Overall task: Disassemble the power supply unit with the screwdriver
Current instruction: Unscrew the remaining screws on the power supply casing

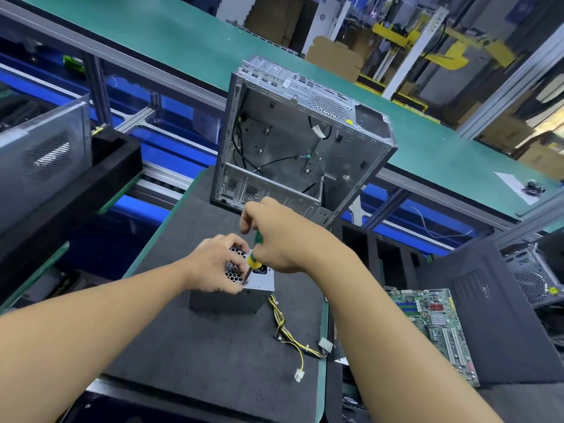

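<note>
Left forearm (91, 325) over dark mat (213, 355), power supply unit (225, 302), green bench (183, 41), perhaps cardboard (332, 56)

Grey power supply unit (232, 297), green-and-yellow screwdriver (254, 254), yellow-black wires (287, 331), dark mat (213, 355).

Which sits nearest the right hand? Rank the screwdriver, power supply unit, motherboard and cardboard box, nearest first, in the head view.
1. screwdriver, gripped in the right hand.
2. power supply unit, directly under it.
3. motherboard, lower right.
4. cardboard box, far back, top.
</note>
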`<act>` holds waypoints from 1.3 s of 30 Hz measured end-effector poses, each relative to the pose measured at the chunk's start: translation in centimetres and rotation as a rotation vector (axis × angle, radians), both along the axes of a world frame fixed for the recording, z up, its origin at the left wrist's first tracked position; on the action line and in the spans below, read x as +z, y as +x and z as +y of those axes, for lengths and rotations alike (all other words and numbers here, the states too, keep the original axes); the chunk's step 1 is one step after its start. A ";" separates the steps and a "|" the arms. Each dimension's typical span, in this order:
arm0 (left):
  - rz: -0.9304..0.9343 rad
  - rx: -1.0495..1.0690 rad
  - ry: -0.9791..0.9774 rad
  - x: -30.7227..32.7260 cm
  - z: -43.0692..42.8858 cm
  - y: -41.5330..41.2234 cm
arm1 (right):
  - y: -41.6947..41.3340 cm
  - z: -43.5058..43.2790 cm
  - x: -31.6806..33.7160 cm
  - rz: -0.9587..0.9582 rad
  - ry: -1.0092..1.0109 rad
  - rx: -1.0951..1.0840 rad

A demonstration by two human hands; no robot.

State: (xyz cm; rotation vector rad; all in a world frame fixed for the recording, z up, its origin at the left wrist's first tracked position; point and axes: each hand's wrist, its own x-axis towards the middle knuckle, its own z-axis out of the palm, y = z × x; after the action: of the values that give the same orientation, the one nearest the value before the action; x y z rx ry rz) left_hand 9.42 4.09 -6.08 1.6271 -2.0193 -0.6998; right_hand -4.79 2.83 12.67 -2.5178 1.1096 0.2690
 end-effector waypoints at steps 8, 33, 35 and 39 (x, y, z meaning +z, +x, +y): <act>-0.051 -0.101 0.094 1.5 -0.3 0.0 | -1.1 0.0 0.5 -0.024 0.000 -0.037; 0.474 0.092 0.324 2.4 -2.3 -10.0 | -11.5 -0.2 2.8 -0.070 -0.126 -0.333; 0.521 0.101 0.384 2.0 -2.6 -12.9 | -13.8 0.4 2.5 -0.048 -0.120 -0.405; 0.595 0.095 0.565 0.8 -1.9 -18.7 | -18.6 1.9 1.6 -0.069 -0.136 -0.580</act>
State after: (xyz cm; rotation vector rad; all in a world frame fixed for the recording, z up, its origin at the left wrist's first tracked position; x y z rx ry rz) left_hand -9.31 2.17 -5.31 1.5185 -1.3714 -1.6019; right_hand -23.39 4.69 14.26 -2.1653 1.8067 -0.0549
